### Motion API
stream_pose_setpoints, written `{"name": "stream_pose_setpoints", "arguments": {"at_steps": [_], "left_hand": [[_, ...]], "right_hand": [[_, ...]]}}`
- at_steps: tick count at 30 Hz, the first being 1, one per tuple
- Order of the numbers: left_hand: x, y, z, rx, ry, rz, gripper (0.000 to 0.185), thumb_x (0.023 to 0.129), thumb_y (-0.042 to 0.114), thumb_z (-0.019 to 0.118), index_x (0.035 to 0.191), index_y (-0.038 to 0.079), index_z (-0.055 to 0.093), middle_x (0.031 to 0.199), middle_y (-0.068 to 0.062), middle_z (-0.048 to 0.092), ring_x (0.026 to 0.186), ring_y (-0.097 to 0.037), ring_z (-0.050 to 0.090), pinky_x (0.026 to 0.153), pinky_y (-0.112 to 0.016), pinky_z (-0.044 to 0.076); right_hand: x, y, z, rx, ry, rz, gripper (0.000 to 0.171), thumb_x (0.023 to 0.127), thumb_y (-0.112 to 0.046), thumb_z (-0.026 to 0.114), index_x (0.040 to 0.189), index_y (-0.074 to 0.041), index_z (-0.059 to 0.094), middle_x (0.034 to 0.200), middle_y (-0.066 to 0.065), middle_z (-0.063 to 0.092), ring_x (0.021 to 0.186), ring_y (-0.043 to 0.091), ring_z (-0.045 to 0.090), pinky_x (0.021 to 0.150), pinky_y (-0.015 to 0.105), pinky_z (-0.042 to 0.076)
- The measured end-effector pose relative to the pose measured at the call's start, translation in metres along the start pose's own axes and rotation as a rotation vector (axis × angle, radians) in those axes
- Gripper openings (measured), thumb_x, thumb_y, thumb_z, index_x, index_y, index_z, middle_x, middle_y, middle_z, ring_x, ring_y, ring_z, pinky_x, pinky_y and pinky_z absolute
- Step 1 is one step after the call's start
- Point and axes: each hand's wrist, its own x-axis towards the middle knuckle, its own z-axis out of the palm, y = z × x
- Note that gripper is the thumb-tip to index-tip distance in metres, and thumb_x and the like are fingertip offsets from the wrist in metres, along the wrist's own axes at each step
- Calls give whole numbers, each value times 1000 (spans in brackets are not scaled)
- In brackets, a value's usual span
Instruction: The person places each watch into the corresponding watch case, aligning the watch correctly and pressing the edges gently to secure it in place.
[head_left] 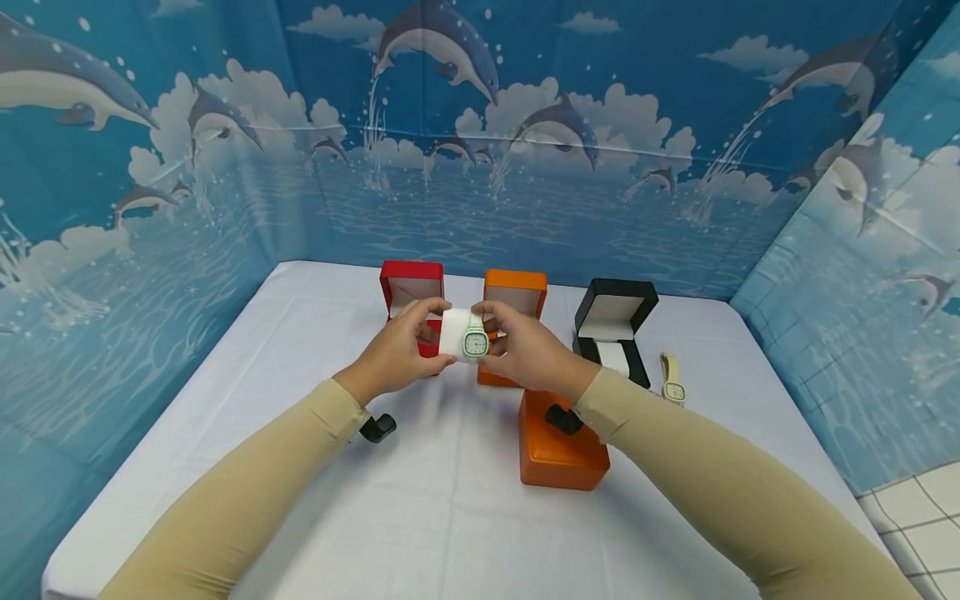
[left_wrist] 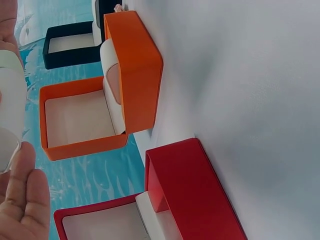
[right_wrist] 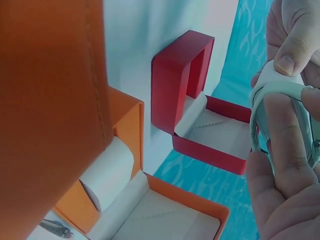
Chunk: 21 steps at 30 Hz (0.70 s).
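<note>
- Both hands meet above the middle of the bench (head_left: 450,517): the left hand (head_left: 397,354) grips a white cushion (head_left: 452,335) from its left end, thumb on top, and the right hand (head_left: 525,354) pinches the green-and-white watch (head_left: 476,342) wrapped round that cushion.
- Cushion and watch are held in the air, in front of the open red box (head_left: 408,293) and the open orange box (head_left: 513,302), touching neither.
- To do this well, I judge the left hand should keep the cushion steady while the right hand seats the strap (right_wrist: 260,107) evenly round it, dial facing out, without squashing the cushion.
- Open boxes, counted: three, red, orange and black (head_left: 617,327), in a row at the back. The orange and black ones each hold a white cushion; in the right wrist view the red one's well looks bare.
- A fourth, closed orange box (head_left: 558,446) sits nearer, under the right forearm.
- Watches: two, the held one and a cream one (head_left: 672,382) lying on the bench just right of the black box.
</note>
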Motion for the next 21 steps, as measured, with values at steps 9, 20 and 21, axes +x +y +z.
{"name": "stream_pose_setpoints", "arguments": {"at_steps": [9, 20, 21], "left_hand": [[1, -2, 2, -42, 0, 4, 76, 88, 17, 87, 151, 16, 45, 143, -6, 52, 107, -22, 68, 82, -35, 66], [0, 1, 2, -30, 13, 24, 75, 88, 16, 87, 150, 15, 45, 143, -7, 52, 109, -23, 69, 79, -34, 66], [-1, 1, 2, -30, 15, 24, 75, 88, 16, 87, 150, 15, 45, 143, -7, 52, 109, -23, 69, 78, -34, 66]], "right_hand": [[0, 0, -1, 24, -3, 15, 79, 94, -5, 78, 160, -14, 36, 131, 11, 68, 101, 20, 71, 90, 35, 64], [-2, 1, -1, -14, -13, -5, 89, 95, -9, 77, 168, -16, 26, 129, 10, 70, 102, 18, 72, 95, 36, 62], [-2, 0, -1, -16, -13, -6, 90, 95, -9, 77, 168, -15, 25, 129, 11, 70, 103, 18, 72, 95, 36, 62]]}}
